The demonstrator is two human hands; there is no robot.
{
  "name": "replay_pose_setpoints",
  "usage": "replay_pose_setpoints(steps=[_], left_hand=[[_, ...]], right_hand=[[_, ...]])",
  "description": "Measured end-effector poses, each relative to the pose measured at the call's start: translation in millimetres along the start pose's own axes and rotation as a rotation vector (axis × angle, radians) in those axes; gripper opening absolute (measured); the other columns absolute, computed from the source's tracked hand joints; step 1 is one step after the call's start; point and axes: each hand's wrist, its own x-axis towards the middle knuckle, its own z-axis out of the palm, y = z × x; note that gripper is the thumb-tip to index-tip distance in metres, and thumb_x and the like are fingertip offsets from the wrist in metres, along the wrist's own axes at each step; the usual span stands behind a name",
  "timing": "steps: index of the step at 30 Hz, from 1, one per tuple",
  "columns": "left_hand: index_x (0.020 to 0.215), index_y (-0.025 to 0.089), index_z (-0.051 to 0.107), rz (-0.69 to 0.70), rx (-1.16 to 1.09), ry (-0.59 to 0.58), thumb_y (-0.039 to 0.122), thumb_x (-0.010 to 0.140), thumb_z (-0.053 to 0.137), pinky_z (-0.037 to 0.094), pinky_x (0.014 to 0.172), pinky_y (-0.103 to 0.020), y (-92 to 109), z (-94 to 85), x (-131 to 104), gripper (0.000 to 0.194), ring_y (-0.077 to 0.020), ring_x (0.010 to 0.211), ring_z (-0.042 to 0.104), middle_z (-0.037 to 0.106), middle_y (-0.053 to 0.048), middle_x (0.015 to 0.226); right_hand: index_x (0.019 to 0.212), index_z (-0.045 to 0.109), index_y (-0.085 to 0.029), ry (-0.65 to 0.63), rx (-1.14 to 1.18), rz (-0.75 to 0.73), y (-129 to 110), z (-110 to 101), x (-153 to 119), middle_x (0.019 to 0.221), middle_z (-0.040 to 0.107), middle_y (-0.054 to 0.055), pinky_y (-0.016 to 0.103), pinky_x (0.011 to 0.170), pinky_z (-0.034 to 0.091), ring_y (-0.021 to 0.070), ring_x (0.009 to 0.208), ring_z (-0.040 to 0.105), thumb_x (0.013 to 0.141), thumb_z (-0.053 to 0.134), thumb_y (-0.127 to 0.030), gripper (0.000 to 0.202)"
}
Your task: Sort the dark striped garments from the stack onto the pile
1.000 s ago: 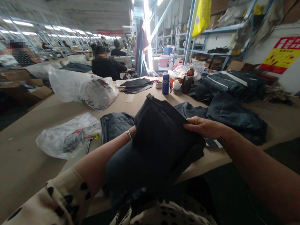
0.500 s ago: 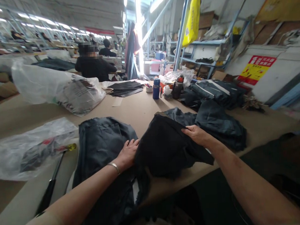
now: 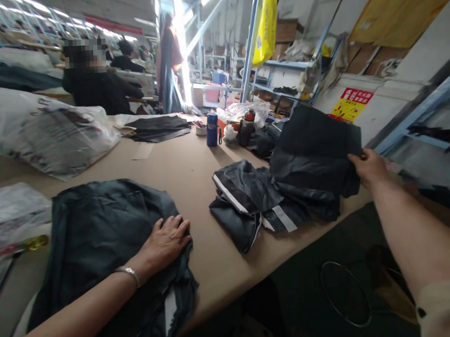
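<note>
Now, step in hand: we are sorting dark garments on the long table (image 3: pixel 195 174) — one piece is pinned flat on our left while another is carried out over the pile on our right.
Left hand: our left hand (image 3: pixel 164 243) lies palm down on the flat dark garment (image 3: pixel 101 233), fingers spread and pressing the cloth near its right edge; a bangle sits on the wrist.
Right hand: our right hand (image 3: pixel 368 166) is stretched out to the right, fingers and thumb pinching the edge of the black piece (image 3: pixel 317 149), which hangs in the air, partly folded, above the far end of the pile.
Where the things lie: the flat dark garment covers the near left corner of the table and droops over its front edge; the pile of striped garments (image 3: pixel 256 202) lies near the table's right edge, well apart from the left hand.
Around us: a blue bottle (image 3: pixel 212 130) and a dark bottle (image 3: pixel 246 129) stand farther up the table, a clear plastic bag (image 3: pixel 48 131) lies at the left, and a person in black (image 3: pixel 98 89) sits beyond it.
Next move, as we judge it: the black piece needs lowering squarely onto the pile before the pinch lets go — it overhangs the table edge, so a loose drop could slide to the floor.
</note>
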Motion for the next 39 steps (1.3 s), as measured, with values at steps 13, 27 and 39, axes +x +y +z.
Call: replay_pose_setpoints(steps=[13,27,39], left_hand=[[0.121,0.021,0.050,0.009,0.011,0.029,0.041,0.090,0.043,0.026,0.101,-0.051,0.6,1.1,-1.9,0.038,-0.0287,0.121,0.040,0.046,-0.012,0.130],[0.088,0.014,0.063,-0.218,-0.867,0.174,0.025,0.075,0.058,0.026,0.104,-0.048,9.6,-12.6,3.4,0.018,-0.0265,0.108,0.049,0.058,-0.012,0.109],[0.104,0.012,0.055,-0.674,-1.946,0.075,0.017,0.074,0.055,0.051,0.054,-0.028,72.9,-66.3,11.0,0.031,-0.0174,0.066,0.062,0.064,-0.009,0.087]], right_hand=[[0.108,0.060,-0.013,-0.710,-0.289,-0.692,-107.3,188.0,-218.7,0.107,0.059,0.011,0.034,0.089,0.045,0.0255,0.101,0.053,0.079,0.065,-0.035,0.036],[0.087,0.065,-0.009,-0.727,0.059,-0.224,-96.2,180.9,-211.6,0.088,0.068,0.008,0.029,0.078,0.046,0.0186,0.085,0.062,0.086,0.048,-0.029,0.026],[0.069,0.047,-0.018,-0.894,0.516,-0.028,-116.5,149.0,-351.3,0.060,0.045,-0.004,0.021,0.052,0.036,0.0108,0.057,0.044,0.075,0.060,-0.043,0.029]])
